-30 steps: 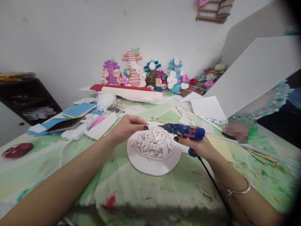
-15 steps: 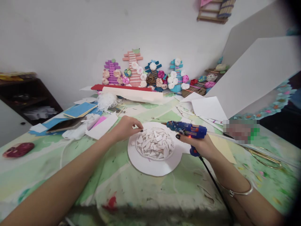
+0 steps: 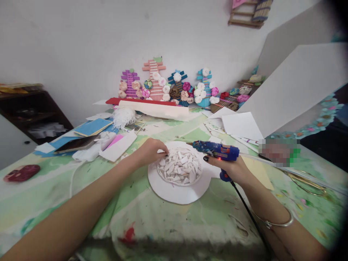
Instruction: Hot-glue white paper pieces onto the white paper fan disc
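A blue hot glue gun (image 3: 217,149) with a small red light is gripped in my right hand (image 3: 231,165), its nozzle pointing left over the far rim of the white pieces. My left hand (image 3: 153,148) has its fingertips pinched together at the upper left edge of the pile; whether they hold a piece, I cannot make out. Small white chips (image 3: 181,165) fill a round, low-rimmed area on a white disc (image 3: 178,195). The disc lies on the table, with a white strip reaching out to its right under the glue gun.
A green stained cloth (image 3: 152,224) covers the table. Phone (image 3: 77,144), blue cards (image 3: 92,127) and white string (image 3: 123,117) lie left. Gold-handled scissors (image 3: 307,183) lie right. Flower-decorated guitar shapes (image 3: 154,79) lean on the wall. A black cord (image 3: 246,208) trails from the glue gun.
My left hand has moved slightly right and down, its fingertips now at the edge of the white chips. My right hand and the glue gun stay nearly still.
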The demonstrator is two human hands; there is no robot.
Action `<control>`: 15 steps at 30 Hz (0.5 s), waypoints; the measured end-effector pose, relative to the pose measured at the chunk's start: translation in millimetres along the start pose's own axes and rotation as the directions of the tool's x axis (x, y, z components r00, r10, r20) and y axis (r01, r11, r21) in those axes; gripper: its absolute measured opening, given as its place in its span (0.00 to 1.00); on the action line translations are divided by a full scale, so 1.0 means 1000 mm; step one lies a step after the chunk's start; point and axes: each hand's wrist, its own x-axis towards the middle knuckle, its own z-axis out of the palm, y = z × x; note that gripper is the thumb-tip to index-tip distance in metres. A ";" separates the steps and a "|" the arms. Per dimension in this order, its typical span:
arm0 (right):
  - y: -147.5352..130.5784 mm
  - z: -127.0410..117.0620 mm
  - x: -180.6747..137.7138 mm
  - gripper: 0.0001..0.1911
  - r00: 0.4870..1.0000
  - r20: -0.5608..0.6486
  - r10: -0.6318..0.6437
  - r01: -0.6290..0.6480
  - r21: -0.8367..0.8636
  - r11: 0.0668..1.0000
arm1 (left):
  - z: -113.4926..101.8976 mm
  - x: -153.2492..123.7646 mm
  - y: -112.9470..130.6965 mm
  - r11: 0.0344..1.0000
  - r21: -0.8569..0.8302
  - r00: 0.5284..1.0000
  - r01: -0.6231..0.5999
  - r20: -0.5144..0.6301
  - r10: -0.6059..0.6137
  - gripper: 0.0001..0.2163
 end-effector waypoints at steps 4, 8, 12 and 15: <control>-0.002 0.000 0.000 0.15 1.000 0.008 -0.010 0.010 -0.001 1.000 | -0.001 0.000 0.001 1.000 0.004 0.999 0.017 0.038 -0.017 0.07; -0.004 0.001 0.001 0.15 1.000 0.018 -0.005 0.005 -0.012 1.000 | -0.008 -0.001 0.006 1.000 -0.002 0.994 -0.014 0.106 0.015 0.08; -0.003 0.001 0.000 0.15 1.000 0.018 -0.001 0.001 0.001 1.000 | -0.011 -0.001 0.012 0.999 0.020 0.992 -0.034 0.120 0.031 0.09; -0.002 0.001 0.000 0.15 1.000 0.021 0.001 -0.001 0.004 1.000 | -0.012 0.000 0.014 0.998 0.049 0.992 -0.029 0.125 0.023 0.09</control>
